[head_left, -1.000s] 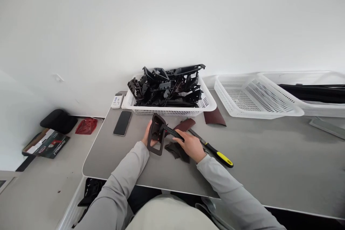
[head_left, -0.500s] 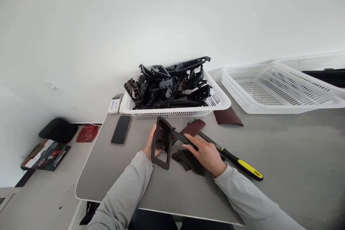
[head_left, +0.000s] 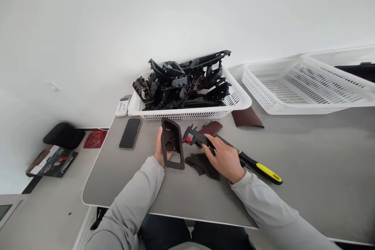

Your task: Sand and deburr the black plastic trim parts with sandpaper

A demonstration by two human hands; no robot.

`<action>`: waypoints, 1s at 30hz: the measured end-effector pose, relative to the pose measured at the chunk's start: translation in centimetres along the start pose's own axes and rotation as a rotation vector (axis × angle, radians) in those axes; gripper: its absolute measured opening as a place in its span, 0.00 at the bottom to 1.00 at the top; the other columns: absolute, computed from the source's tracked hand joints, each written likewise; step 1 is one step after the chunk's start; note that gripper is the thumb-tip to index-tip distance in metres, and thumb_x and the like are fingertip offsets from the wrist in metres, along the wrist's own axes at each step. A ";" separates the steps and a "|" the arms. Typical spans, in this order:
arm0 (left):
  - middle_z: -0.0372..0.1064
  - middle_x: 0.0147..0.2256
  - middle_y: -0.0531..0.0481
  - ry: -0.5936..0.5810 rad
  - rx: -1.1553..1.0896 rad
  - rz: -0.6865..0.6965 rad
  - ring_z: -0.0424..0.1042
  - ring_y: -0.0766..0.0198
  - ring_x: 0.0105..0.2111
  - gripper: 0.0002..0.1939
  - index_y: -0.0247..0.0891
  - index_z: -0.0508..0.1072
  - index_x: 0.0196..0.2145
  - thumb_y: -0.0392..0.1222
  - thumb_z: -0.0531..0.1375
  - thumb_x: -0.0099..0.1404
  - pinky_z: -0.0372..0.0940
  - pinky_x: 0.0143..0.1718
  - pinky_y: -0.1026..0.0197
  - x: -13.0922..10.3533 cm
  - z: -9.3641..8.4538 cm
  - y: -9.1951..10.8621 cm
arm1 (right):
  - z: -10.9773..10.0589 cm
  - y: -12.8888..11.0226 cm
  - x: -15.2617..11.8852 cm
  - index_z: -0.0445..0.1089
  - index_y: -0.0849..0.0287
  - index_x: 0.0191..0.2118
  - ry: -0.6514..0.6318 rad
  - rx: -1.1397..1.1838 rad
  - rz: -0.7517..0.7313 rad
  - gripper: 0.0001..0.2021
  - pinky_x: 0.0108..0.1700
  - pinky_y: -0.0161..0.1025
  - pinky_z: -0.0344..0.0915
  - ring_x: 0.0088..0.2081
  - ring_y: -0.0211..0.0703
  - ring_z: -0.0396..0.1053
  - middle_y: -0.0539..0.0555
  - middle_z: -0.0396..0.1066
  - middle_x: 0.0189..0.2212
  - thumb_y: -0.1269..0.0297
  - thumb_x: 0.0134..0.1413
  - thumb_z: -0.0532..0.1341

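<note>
At a grey worktop [head_left: 293, 152], the left hand [head_left: 160, 149] grips a dark plastic frame [head_left: 172, 143] upright while the right hand [head_left: 224, 159] clasps a caliper [head_left: 197, 136] just beside it, before a white basket [head_left: 240, 103] of black parts.

Three white baskets [head_left: 187, 114] [head_left: 293, 97] [head_left: 351, 56], two hands [head_left: 160, 149] [head_left: 224, 159], one phone [head_left: 129, 133], one caliper [head_left: 197, 136], one yellow-handled file [head_left: 258, 166]

The left hand [head_left: 160, 149] is mostly hidden behind the dark plastic frame [head_left: 172, 143] it holds. The caliper [head_left: 197, 136] body disappears under the right hand [head_left: 222, 159]; its scale is too small to read. The far white basket [head_left: 345, 71] is cut off by the right edge.
</note>
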State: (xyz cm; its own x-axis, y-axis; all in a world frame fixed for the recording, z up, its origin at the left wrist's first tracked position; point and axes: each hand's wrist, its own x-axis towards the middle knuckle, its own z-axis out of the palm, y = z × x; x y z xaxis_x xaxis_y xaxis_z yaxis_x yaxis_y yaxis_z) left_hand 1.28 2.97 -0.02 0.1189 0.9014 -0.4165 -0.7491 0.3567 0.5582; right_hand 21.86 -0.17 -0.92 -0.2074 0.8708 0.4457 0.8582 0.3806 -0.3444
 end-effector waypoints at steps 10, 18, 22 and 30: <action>0.74 0.43 0.50 0.396 -0.153 0.590 0.71 0.62 0.46 0.26 0.42 0.74 0.47 0.55 0.42 0.69 0.65 0.42 0.65 0.8 -1.0 -0.1 | 0.4 -1.2 -1.0 0.63 0.63 0.54 -0.072 0.003 -0.074 0.21 0.28 0.39 0.62 0.29 0.46 0.71 0.59 0.74 0.33 0.57 0.64 0.46; 0.73 0.46 0.46 0.433 -0.139 0.620 0.71 0.60 0.46 0.28 0.41 0.73 0.48 0.59 0.44 0.66 0.65 0.44 0.63 0.4 -0.3 -0.7 | 1.0 -1.6 -1.4 0.67 0.64 0.52 -0.017 -0.045 -0.140 0.23 0.22 0.36 0.55 0.23 0.41 0.69 0.56 0.74 0.29 0.53 0.65 0.46; 0.73 0.44 0.47 0.432 -0.118 0.629 0.72 0.61 0.44 0.27 0.42 0.74 0.46 0.58 0.43 0.66 0.65 0.43 0.63 0.5 -0.5 -0.6 | 0.9 -1.6 -1.5 0.67 0.63 0.53 -0.022 -0.051 -0.124 0.24 0.22 0.36 0.55 0.23 0.42 0.70 0.56 0.75 0.29 0.52 0.65 0.46; 0.73 0.44 0.49 0.417 -0.060 0.610 0.71 0.60 0.46 0.24 0.43 0.74 0.45 0.59 0.48 0.64 0.66 0.41 0.63 0.6 -0.9 -0.8 | 0.9 -1.2 -1.3 0.67 0.62 0.53 0.006 -0.010 -0.089 0.22 0.25 0.37 0.62 0.28 0.45 0.74 0.58 0.77 0.35 0.53 0.65 0.48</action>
State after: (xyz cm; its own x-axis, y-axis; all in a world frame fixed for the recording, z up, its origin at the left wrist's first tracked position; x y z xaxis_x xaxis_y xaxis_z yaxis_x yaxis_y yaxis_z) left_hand 1.39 3.03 -1.34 -0.5783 0.7627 -0.2895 -0.6385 -0.2023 0.7425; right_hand 20.69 -1.48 -1.90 -0.2802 0.8319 0.4789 0.8414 0.4530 -0.2947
